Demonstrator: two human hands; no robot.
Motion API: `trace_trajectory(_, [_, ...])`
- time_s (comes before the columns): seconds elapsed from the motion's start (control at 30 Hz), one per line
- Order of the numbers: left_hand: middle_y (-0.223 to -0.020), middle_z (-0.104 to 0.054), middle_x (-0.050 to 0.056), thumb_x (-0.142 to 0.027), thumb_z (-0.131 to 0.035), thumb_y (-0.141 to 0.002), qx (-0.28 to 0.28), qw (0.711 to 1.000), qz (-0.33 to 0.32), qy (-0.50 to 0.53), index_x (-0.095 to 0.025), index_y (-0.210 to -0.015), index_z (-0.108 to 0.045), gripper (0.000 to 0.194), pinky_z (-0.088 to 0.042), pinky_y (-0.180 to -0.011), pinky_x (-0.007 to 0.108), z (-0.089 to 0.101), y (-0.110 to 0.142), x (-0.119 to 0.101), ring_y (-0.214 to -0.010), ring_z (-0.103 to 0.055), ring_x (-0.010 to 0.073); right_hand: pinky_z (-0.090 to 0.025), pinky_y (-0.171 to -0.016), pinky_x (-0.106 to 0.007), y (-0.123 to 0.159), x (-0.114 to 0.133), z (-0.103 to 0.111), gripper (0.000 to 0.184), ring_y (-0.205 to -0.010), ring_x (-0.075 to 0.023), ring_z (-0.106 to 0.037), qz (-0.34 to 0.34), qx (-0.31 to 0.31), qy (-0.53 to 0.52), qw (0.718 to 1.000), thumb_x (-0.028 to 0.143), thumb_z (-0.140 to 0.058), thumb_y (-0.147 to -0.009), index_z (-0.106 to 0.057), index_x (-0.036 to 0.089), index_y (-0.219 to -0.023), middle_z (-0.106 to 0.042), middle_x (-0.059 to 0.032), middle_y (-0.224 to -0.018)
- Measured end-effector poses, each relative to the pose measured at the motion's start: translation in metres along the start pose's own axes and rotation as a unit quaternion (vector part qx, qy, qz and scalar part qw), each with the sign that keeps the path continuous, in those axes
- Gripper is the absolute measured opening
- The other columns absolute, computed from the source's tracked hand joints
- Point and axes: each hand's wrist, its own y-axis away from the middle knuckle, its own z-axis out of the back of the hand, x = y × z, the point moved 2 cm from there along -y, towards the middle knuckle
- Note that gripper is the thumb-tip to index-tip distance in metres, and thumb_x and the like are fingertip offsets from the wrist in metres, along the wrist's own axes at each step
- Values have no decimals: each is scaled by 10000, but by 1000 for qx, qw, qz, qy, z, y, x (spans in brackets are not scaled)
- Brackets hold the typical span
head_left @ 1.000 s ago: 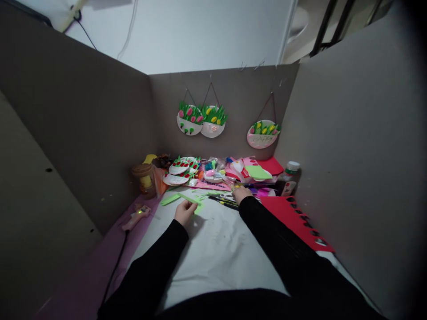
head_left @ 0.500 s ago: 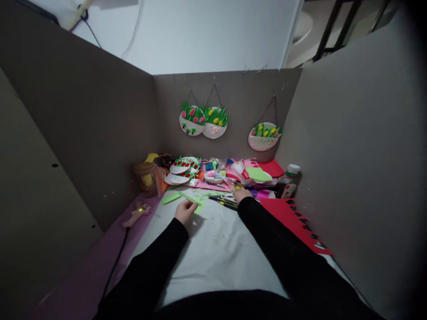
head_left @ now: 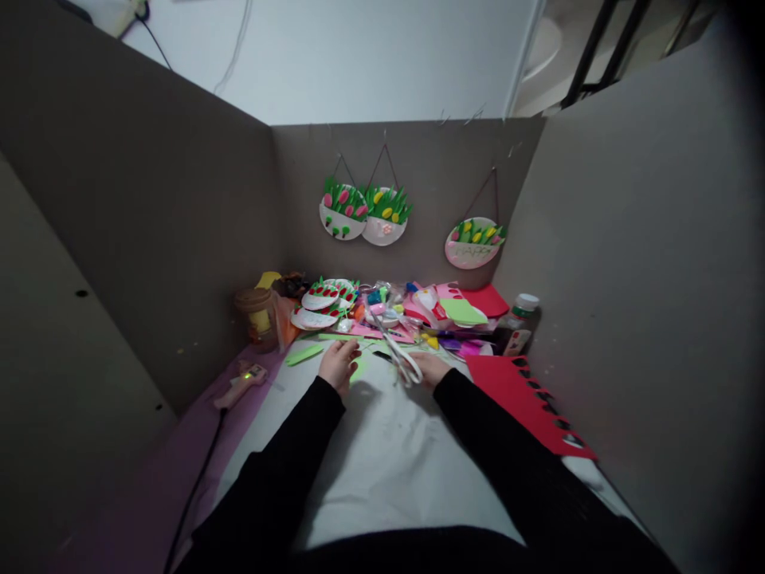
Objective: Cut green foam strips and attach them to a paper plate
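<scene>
My right hand point(head_left: 429, 370) grips the white handles of a pair of scissors point(head_left: 394, 348), whose blades point away and to the left, above the work surface. Left of it, my left hand point(head_left: 338, 367) is closed with curled fingers at a narrow green strip point(head_left: 335, 337); its fingertips partly hide the contact. A wider green piece point(head_left: 304, 355) lies just left of that hand. Bright green paper shows beside its fingers. Dark pens or cutters lie behind the scissors, partly covered.
White sheeting point(head_left: 394, 454) covers the surface. Decorated plates point(head_left: 323, 307) and craft supplies crowd the back. Red sheet point(head_left: 508, 399) and bottle point(head_left: 521, 323) are at right; a pink glue gun point(head_left: 240, 388) with cord and a brown cup point(head_left: 256, 319) at left. Grey panels surround three sides.
My right hand has picked up the scissors from among the tools at the back and drawn them nearer. My left hand has shifted slightly up, and the green strip has turned nearly level.
</scene>
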Motion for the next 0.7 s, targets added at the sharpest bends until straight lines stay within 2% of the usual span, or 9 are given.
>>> trace_trajectory(0.07, [-829,-597,24,-370,-733,-548,-3,1000,-7,23,-167,-717,-505,349,-358,-518,164,-3,-1,5,-725,-567,98,-450,-572,-283,10,-4,-21,392,-562,-148,-575,-13,41,-144,989,490,-647,-592,-574,149,-771,-594,-18,-624])
trace_trajectory(0.13, [-881,-614,45,-382,-732,-551,-8,1000,-11,26,-161,-727,-517,355,-378,-542,177,-1,-3,12,-760,-581,114,-436,-524,-258,17,-7,-35,389,-512,-125,-562,-27,47,-183,982,440,-696,-552,-565,141,-763,-582,-5,-612])
trace_trajectory(0.2, [-888,-626,54,-384,-732,-549,-19,1000,-16,18,-155,-712,-521,351,-381,-547,187,4,-7,17,-754,-588,120,-399,-460,-223,19,-11,-42,358,-474,-109,-546,-27,41,-172,984,390,-709,-545,-556,139,-749,-571,6,-586])
trace_trajectory(0.3, [-864,-639,57,-371,-728,-552,-35,999,-21,14,-152,-704,-533,330,-386,-563,198,11,-12,19,-758,-600,128,-355,-407,-192,17,-16,-43,289,-439,-92,-515,-15,24,-158,987,324,-706,-552,-537,150,-710,-545,25,-538])
trace_trajectory(0.4, [-863,-641,63,-359,-727,-555,-29,999,-13,16,-148,-713,-548,319,-393,-582,207,13,-14,18,-774,-606,136,-368,-412,-194,14,-19,-41,255,-441,-85,-503,5,-2,-171,985,297,-708,-552,-533,159,-677,-547,26,-544])
trace_trajectory(0.47, [-871,-639,64,-364,-729,-555,-18,1000,-10,10,-148,-714,-553,321,-395,-589,212,13,-14,19,-775,-601,137,-413,-464,-215,14,-18,-40,273,-520,-111,-555,26,-22,-175,984,301,-721,-539,-558,161,-707,-601,-5,-618])
trace_trajectory(0.6, [-833,-623,51,-385,-729,-560,-9,999,-16,-30,-157,-696,-547,322,-385,-577,213,14,-17,23,-764,-579,136,-480,-624,-285,18,-12,-36,414,-819,-195,-611,58,-43,-195,978,355,-744,-516,-584,180,-854,-664,-82,-885])
trace_trajectory(0.7, [-807,-602,41,-400,-715,-572,-16,998,-25,-48,-160,-694,-539,321,-381,-561,206,16,-18,23,-751,-565,131,-482,-636,-291,17,-13,-33,492,-852,-203,-604,52,-20,-169,984,464,-730,-507,-554,191,-877,-644,-93,-961])
